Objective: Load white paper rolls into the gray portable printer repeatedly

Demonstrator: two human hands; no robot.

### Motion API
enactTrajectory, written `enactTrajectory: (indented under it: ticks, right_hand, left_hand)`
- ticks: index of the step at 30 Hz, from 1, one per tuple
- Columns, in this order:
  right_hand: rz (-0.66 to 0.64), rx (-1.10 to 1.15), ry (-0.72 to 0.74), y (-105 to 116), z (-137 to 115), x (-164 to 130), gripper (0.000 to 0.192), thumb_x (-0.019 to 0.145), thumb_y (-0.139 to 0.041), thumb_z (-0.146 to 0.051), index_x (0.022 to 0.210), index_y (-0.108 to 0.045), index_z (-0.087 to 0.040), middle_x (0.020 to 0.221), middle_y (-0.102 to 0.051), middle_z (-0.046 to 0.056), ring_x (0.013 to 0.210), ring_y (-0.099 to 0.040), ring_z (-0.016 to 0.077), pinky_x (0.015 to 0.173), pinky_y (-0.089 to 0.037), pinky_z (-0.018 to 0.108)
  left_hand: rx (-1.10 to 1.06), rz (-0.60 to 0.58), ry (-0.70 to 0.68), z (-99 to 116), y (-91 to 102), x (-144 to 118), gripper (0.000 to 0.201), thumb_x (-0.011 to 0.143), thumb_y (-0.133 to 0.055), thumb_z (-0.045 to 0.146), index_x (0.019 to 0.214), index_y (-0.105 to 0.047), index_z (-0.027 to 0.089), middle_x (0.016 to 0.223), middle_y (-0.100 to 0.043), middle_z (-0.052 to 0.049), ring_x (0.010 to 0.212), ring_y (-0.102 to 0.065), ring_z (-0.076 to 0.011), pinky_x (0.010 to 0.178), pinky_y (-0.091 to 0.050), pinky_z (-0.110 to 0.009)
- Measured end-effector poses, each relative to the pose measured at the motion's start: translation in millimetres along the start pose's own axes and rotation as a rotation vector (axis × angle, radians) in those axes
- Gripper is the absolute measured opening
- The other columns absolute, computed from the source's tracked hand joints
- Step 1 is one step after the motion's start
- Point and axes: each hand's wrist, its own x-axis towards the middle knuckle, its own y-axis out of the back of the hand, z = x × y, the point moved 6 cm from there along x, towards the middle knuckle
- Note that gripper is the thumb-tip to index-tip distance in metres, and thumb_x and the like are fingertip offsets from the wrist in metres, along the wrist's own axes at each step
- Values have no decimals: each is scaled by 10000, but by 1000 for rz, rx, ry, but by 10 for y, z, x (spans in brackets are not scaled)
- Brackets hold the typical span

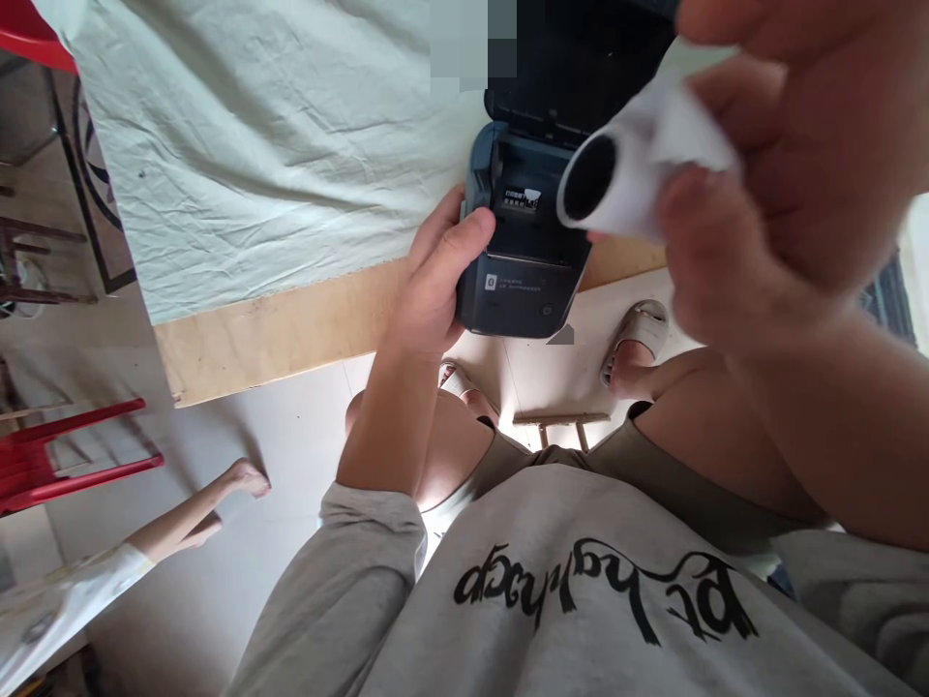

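My left hand (pixel 442 266) grips the left side of a dark blue portable label printer (pixel 519 295), its thumb on the edge of the compartment. The printer's black lid (pixel 581 63) is swung up, and a small printed label (pixel 523 200) shows inside the bay. Above the printer's right side, my right hand (pixel 747 203) is closed around a roll of white paper (pixel 639 174). The roll's dark hollow core faces left, and its outer end looks crumpled and loose. Some fingers of that hand are blurred.
A pale green cloth (pixel 290 145) covers most of the wooden table (pixel 290 353), with creases across it. A red plastic stool (pixel 73 455) stands on the floor at the left. Another person's bare leg (pixel 189 513) extends in from the lower left.
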Motion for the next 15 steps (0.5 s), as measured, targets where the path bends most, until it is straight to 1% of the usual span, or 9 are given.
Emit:
enactTrajectory:
  ticks: [2, 3, 4, 7, 10, 13, 15]
  right_hand:
    - [-3, -72, 184, -92, -182, -11, 399, 819, -419, -290, 1205, -386, -194, 1233, -420, 24, 930, -538, 29, 769, -446, 158]
    - [-18, -140, 247, -132, -234, -13, 393, 806, -434, -239, 1191, -404, -167, 1188, -462, 36, 950, -539, 34, 796, -444, 149]
    - [-34, -225, 272, -165, -251, -9, 392, 797, -441, -214, 1183, -413, -149, 1150, -490, 47, 974, -537, 41, 821, -440, 146]
    - [-20, -426, 243, -204, -217, 21, 358, 794, -458, -265, 1128, -432, -141, 1096, -515, 66, 963, -545, 67, 789, -443, 169]
    - [-31, -489, 190, -256, -166, 40, 259, 791, -458, -300, 1019, -423, -184, 1081, -539, 23, 981, -556, 89, 755, -449, 205]
    - [-46, -504, 177, -304, -148, 43, 148, 754, -463, -202, 895, -421, -195, 1086, -558, -44, 968, -570, 92, 790, -451, 248]
    - [-31, -512, 184, -305, -150, 46, 132, 717, -468, -138, 833, -438, -191, 1066, -565, -62, 946, -572, 91, 820, -444, 269]
  left_hand:
    - [-1, 2, -10, 16, -4, -7, 149, 824, -508, 326, 864, -594, 211, 728, -559, -31, 886, -596, -184, 561, -408, -235]
    - [0, -1, -14, 23, -7, -11, 146, 824, -511, 319, 862, -596, 207, 721, -559, -31, 896, -594, -187, 554, -403, -235]
    - [1, -8, -19, 30, -10, -14, 146, 825, -511, 316, 863, -598, 205, 718, -561, -32, 904, -592, -191, 551, -399, -235]
    - [2, -27, -31, 43, -11, -20, 143, 831, -508, 311, 868, -600, 208, 724, -568, -31, 896, -590, -193, 564, -395, -242]
    - [3, -35, -18, 33, -7, -22, 159, 824, -515, 351, 864, -601, 225, 725, -567, -29, 852, -588, -200, 564, -388, -258]
    - [-4, -35, -8, 33, -15, -27, 132, 821, -512, 332, 863, -593, 237, 765, -572, -27, 832, -577, -196, 595, -403, -275]
    - [-4, -23, -4, 44, -18, -34, 107, 830, -497, 291, 858, -584, 236, 775, -562, -21, 800, -568, -177, 627, -407, -279]
